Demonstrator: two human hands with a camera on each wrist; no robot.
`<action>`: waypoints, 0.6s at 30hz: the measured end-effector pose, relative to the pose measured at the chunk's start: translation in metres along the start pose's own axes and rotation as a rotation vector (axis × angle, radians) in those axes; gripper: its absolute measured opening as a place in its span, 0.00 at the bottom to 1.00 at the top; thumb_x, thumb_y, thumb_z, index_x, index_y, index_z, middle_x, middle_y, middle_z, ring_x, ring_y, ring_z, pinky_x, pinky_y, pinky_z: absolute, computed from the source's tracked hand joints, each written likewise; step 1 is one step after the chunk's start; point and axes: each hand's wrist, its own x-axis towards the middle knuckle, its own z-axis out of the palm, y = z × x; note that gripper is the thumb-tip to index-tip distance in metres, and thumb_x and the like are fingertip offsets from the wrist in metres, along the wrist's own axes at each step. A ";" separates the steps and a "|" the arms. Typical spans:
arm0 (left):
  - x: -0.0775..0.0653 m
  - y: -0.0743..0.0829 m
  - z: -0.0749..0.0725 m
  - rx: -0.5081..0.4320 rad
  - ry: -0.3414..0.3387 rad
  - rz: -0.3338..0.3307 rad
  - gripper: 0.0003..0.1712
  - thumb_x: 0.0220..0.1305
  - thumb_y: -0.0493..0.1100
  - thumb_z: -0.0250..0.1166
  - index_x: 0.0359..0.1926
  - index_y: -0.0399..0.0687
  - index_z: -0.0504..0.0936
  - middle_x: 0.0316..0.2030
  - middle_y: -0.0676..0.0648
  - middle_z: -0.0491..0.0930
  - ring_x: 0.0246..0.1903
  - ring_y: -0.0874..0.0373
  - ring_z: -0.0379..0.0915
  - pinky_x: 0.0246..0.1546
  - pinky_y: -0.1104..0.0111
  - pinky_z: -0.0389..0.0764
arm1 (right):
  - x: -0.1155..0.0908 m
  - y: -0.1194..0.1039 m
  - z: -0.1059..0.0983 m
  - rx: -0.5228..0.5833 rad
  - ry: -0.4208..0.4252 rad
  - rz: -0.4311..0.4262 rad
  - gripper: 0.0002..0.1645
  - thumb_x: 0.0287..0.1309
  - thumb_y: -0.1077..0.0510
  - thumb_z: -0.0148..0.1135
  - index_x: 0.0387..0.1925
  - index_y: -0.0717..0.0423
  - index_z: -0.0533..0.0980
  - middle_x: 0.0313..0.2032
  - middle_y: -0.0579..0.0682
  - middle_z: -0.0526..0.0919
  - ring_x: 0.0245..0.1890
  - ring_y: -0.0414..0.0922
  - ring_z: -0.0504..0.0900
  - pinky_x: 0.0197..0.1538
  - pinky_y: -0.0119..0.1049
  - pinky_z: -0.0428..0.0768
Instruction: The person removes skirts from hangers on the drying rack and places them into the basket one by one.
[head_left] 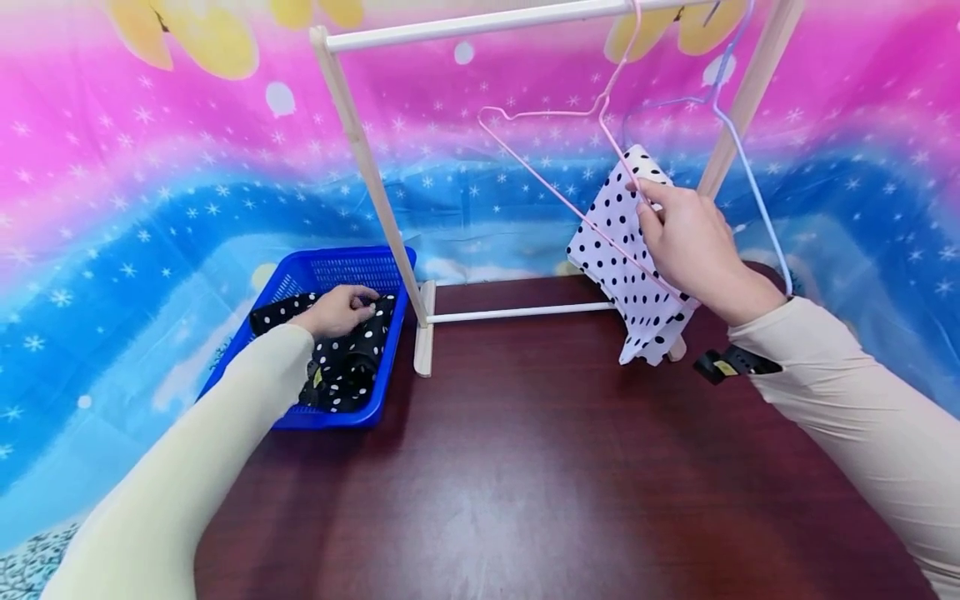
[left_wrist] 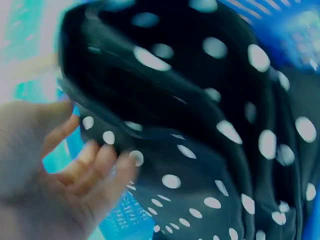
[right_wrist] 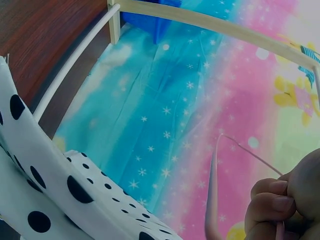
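Observation:
In the head view my left hand (head_left: 341, 312) reaches into a blue basket (head_left: 382, 408), over a black cloth with white dots (head_left: 348, 354). Close up in the left wrist view, thumb and forefinger pinch the edge of this black cloth (left_wrist: 170, 181), which bulges into loose folds. On the right, my right hand (head_left: 686, 237) grips one side of a pink hanger (head_left: 536, 173) that hangs from the rack's top rail. A white cloth with black dots (head_left: 626, 237) hangs behind the hanger's lower bar. In the right wrist view curled fingers (right_wrist: 270, 205) hold the pink wire.
A wooden rack (head_left: 367, 167) with a white top rail (head_left: 480, 23) and a low white bar (head_left: 525, 312) stands on the dark brown table (head_left: 487, 475). Beside the right post hangs a blue hanger (head_left: 750, 171). Patterned pink and blue fabric (head_left: 150, 158) forms the backdrop.

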 end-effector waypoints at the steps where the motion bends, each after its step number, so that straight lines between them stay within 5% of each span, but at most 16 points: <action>1: 0.001 -0.002 0.002 0.080 -0.001 0.005 0.31 0.79 0.46 0.51 0.76 0.39 0.59 0.64 0.25 0.67 0.62 0.31 0.67 0.62 0.42 0.74 | 0.000 0.000 0.000 0.001 -0.002 0.002 0.27 0.76 0.53 0.43 0.72 0.45 0.69 0.15 0.51 0.67 0.12 0.46 0.66 0.13 0.40 0.62; 5: 0.002 -0.006 0.012 0.262 -0.169 -0.043 0.46 0.76 0.54 0.53 0.81 0.49 0.38 0.76 0.23 0.46 0.76 0.27 0.43 0.74 0.37 0.53 | 0.000 0.000 0.000 0.002 0.002 0.010 0.27 0.76 0.53 0.43 0.71 0.44 0.70 0.14 0.50 0.65 0.11 0.46 0.65 0.13 0.40 0.61; 11: 0.000 -0.007 0.010 0.204 -0.370 -0.159 0.51 0.76 0.58 0.50 0.79 0.55 0.23 0.78 0.25 0.33 0.77 0.26 0.36 0.74 0.36 0.52 | 0.000 0.000 0.000 0.000 0.011 -0.006 0.26 0.76 0.52 0.44 0.72 0.45 0.69 0.16 0.52 0.68 0.13 0.46 0.65 0.14 0.39 0.62; 14: -0.004 -0.002 -0.002 0.122 -0.381 -0.171 0.54 0.75 0.56 0.53 0.79 0.55 0.22 0.79 0.29 0.27 0.77 0.25 0.35 0.72 0.34 0.56 | 0.000 0.001 0.000 -0.003 0.016 -0.021 0.26 0.76 0.52 0.44 0.72 0.45 0.69 0.15 0.52 0.68 0.13 0.46 0.65 0.14 0.39 0.61; 18: -0.011 -0.002 -0.024 0.103 -0.286 -0.116 0.53 0.74 0.54 0.57 0.80 0.47 0.29 0.78 0.28 0.29 0.76 0.25 0.34 0.72 0.33 0.53 | -0.001 0.002 -0.001 -0.012 0.029 -0.032 0.26 0.76 0.53 0.44 0.71 0.45 0.70 0.14 0.51 0.67 0.12 0.46 0.65 0.14 0.39 0.61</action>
